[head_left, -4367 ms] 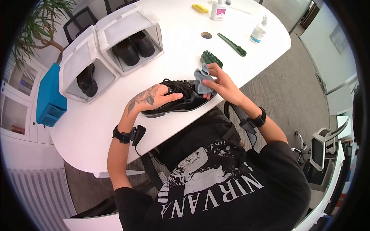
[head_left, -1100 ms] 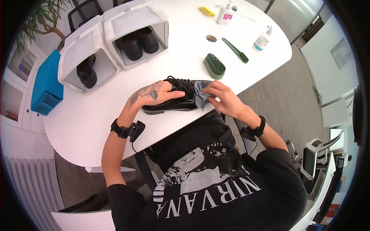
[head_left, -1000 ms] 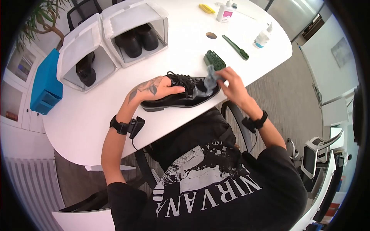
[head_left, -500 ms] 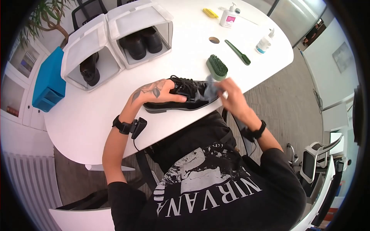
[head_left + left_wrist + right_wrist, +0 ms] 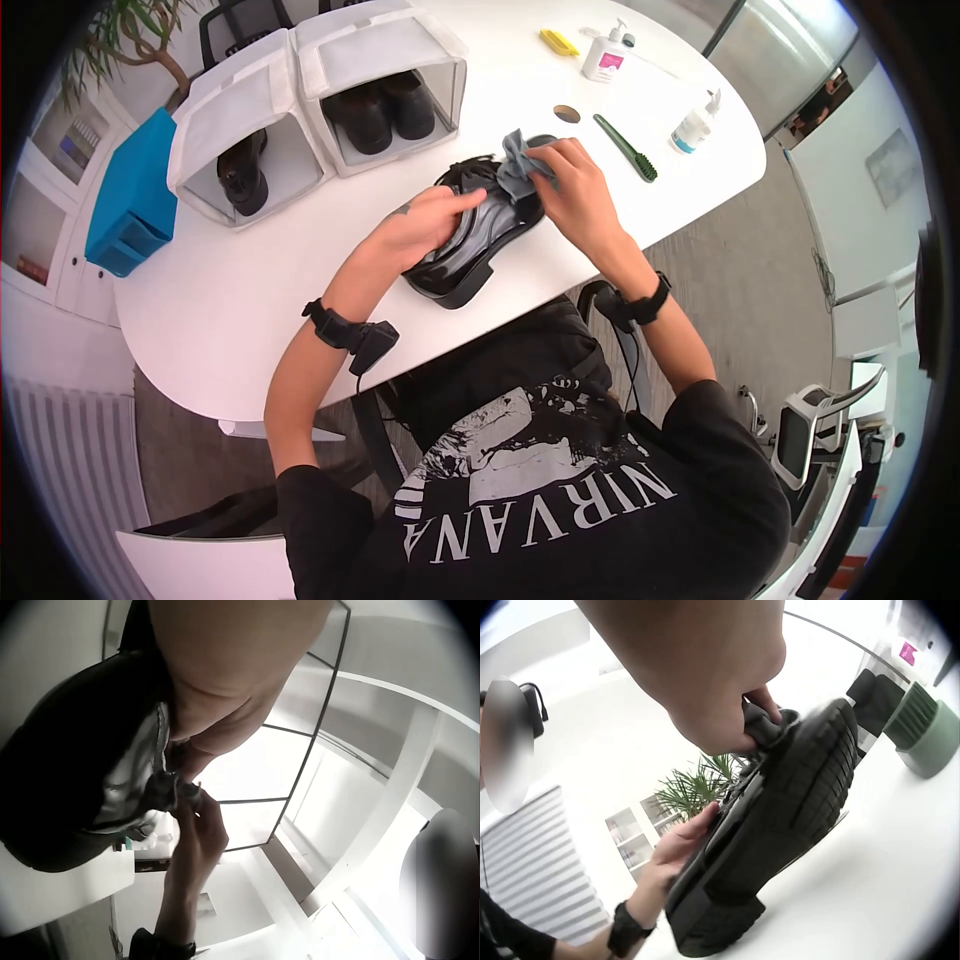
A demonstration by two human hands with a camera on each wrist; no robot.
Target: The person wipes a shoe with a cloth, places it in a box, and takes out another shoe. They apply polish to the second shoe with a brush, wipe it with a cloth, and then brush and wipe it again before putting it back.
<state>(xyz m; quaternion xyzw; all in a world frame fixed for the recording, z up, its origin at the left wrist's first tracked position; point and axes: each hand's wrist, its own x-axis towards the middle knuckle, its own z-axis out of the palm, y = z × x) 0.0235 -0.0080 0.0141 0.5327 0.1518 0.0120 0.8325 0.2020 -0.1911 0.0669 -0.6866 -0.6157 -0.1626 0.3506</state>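
Note:
A black lace-up shoe [image 5: 455,275] is raised and tilted above the white table, its heel toward the person and its sole [image 5: 810,780] facing the right wrist camera. My left hand [image 5: 425,222] grips it around the ankle opening, thumb along the upper near the laces. Between the thumb and fingers of my right hand [image 5: 578,192] is a bunched grey-blue cloth [image 5: 514,172], pressed against the front of the shoe. The left wrist view shows the shoe's dark side [image 5: 75,750] close up, with the cloth [image 5: 161,791] at its upper.
Two clear-fronted shoe boxes [image 5: 375,45] hold black shoes at the back left, beside a blue drawer unit [image 5: 130,195]. A green block brush [image 5: 922,727] stands beyond the toe. Farther right are a long-handled green brush [image 5: 628,150], two pump bottles [image 5: 604,58] and a yellow item [image 5: 558,42].
The shoe has gone from lying flat on the table to being lifted and tipped by the left hand. The right hand keeps the cloth and has moved up with the toe.

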